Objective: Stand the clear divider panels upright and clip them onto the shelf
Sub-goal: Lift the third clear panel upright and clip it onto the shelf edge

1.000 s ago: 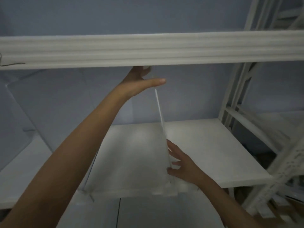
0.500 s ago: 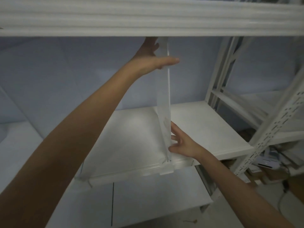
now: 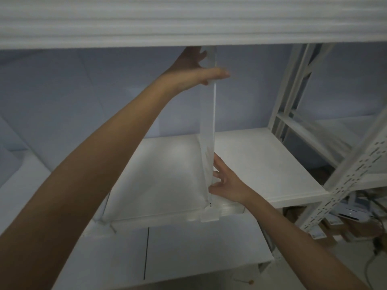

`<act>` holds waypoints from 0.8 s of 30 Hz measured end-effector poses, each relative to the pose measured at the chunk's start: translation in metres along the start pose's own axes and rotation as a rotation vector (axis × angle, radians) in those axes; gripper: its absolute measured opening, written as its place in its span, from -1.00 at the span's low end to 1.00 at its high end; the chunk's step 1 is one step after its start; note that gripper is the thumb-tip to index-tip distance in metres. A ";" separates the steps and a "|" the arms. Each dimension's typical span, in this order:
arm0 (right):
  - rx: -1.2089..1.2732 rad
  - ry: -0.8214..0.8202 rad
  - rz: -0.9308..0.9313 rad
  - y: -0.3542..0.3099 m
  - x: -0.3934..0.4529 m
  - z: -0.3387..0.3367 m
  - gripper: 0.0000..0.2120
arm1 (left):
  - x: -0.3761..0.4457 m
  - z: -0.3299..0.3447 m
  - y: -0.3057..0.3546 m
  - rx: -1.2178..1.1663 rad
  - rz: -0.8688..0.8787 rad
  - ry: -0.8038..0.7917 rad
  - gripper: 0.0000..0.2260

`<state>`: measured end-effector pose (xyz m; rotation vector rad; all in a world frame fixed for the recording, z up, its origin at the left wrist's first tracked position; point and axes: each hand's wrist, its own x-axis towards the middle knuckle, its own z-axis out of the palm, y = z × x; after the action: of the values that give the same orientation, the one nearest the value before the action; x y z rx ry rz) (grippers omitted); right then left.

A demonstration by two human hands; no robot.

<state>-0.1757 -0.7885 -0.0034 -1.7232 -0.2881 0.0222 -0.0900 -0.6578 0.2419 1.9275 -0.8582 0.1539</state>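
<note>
A clear divider panel [image 3: 208, 122] stands upright on the white shelf [image 3: 261, 164], seen edge-on, reaching up to the shelf beam above [image 3: 188, 21]. My left hand [image 3: 196, 70] grips the panel near its top, thumb across the front edge, fingers behind it under the beam. My right hand [image 3: 226, 183] presses against the panel's lower right side with fingers spread, thumb near the base. A clear clip foot [image 3: 209, 216] at the panel's bottom hangs over the shelf's front edge. More clear sheet [image 3: 157, 185] lies flat on the shelf to the left.
A white perforated upright [image 3: 345, 181] and frame bars [image 3: 293, 91] stand to the right. Another shelf board [image 3: 199, 248] lies below. Boxes and cables [image 3: 345, 222] sit on the floor at right. A blue wall is behind.
The panel went from tilted to upright, its top now under the upper beam. My view shifted up and closer; both hands stay on the panel.
</note>
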 end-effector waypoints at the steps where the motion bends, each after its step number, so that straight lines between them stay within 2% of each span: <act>1: 0.002 0.001 -0.002 0.001 0.000 0.000 -0.04 | 0.000 0.002 0.000 0.006 -0.002 0.002 -0.24; 16: -0.026 -0.002 0.013 -0.002 -0.008 -0.001 -0.05 | -0.002 0.008 -0.002 0.000 0.013 0.057 -0.21; 20: -0.076 -0.013 0.013 -0.004 -0.001 -0.006 -0.07 | -0.003 0.005 -0.013 -0.036 0.019 0.068 -0.07; 24: -0.101 -0.040 -0.003 -0.002 0.000 -0.003 -0.06 | -0.009 0.001 -0.023 -0.051 0.057 -0.045 0.05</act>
<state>-0.1753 -0.7914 -0.0006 -1.8238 -0.3259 0.0407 -0.0826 -0.6479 0.2207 1.8662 -0.9392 0.1223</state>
